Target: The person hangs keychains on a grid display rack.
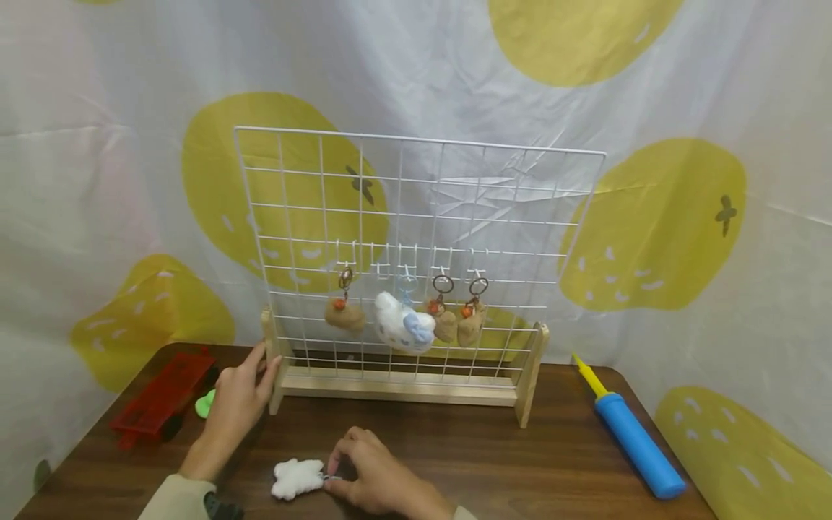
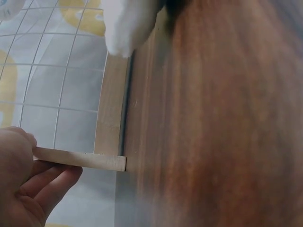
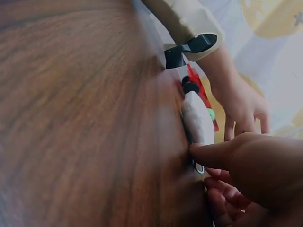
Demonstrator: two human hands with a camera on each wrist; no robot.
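A small white plush keychain lies on the table, its metal clasp pointing right. My right hand pinches that clasp between thumb and fingers; the loop shows just below the thumb in the right wrist view. My left hand grips the left wooden leg of a white wire grid rack, thumb on one side and fingers on the other. From the rack's hooks hang a white plush keychain with a blue bow and brown plush keychains.
Left of the rack are a red toy-like cart and a light green object, partly behind my left arm. A blue and yellow hand pump lies at the right table edge. Patterned curtain hangs behind.
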